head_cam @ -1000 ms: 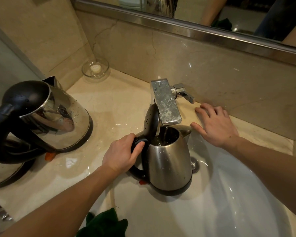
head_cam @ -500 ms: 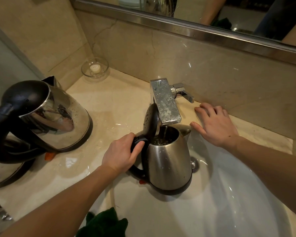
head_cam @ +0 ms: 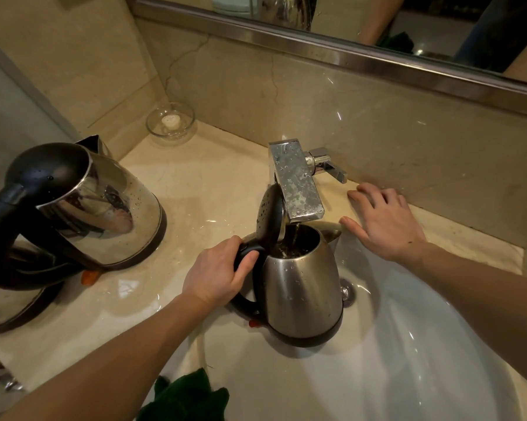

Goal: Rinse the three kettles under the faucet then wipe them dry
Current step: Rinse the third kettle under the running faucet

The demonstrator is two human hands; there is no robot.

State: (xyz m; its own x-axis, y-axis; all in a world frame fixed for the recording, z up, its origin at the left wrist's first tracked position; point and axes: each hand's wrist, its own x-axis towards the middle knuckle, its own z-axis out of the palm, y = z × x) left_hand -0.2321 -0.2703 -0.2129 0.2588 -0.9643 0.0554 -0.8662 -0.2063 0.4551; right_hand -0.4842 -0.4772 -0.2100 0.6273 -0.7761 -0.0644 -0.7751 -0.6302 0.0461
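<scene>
A steel kettle (head_cam: 301,287) with its black lid flipped up stands upright in the white sink (head_cam: 408,344), right under the faucet (head_cam: 298,183). Water runs from the spout into its open top. My left hand (head_cam: 216,275) is shut on the kettle's black handle. My right hand (head_cam: 383,220) lies flat and open on the counter just right of the faucet, below its lever (head_cam: 329,167). A second steel kettle (head_cam: 104,208) with a black lid stands on the counter to the left. Part of a third kettle (head_cam: 9,305) shows at the left edge. A dark green cloth (head_cam: 189,396) lies at the near sink rim.
A small glass dish (head_cam: 170,123) with a white piece in it sits in the back left corner. The beige counter (head_cam: 201,177) is wet around the kettles. A mirror (head_cam: 377,19) runs along the wall behind the faucet.
</scene>
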